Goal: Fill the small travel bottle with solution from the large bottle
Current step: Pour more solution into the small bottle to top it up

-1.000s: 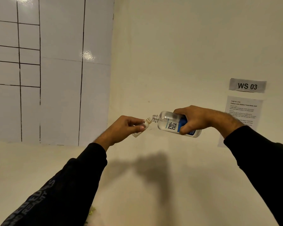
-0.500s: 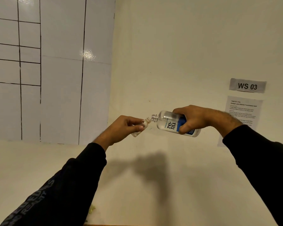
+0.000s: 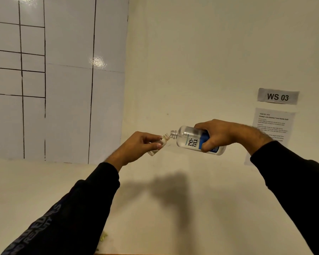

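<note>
My right hand [image 3: 221, 135] grips the large clear bottle [image 3: 190, 139], which has a white and blue label and no cap. It lies almost level in the air, its threaded neck pointing left. My left hand [image 3: 136, 146] holds the small clear travel bottle [image 3: 161, 143], tilted with its open neck up and to the right. The two necks meet mouth to mouth. My fingers hide much of the small bottle. I cannot make out any liquid flowing.
A cream wall fills the view behind the hands. A white tiled panel [image 3: 59, 80] covers its left part. On the right hang a "WS 03" label [image 3: 277, 96] and a printed sheet [image 3: 273, 124]. The hands cast a shadow on the wall below.
Both hands and bottles hold nearly the same pose; the view has shifted very slightly.
</note>
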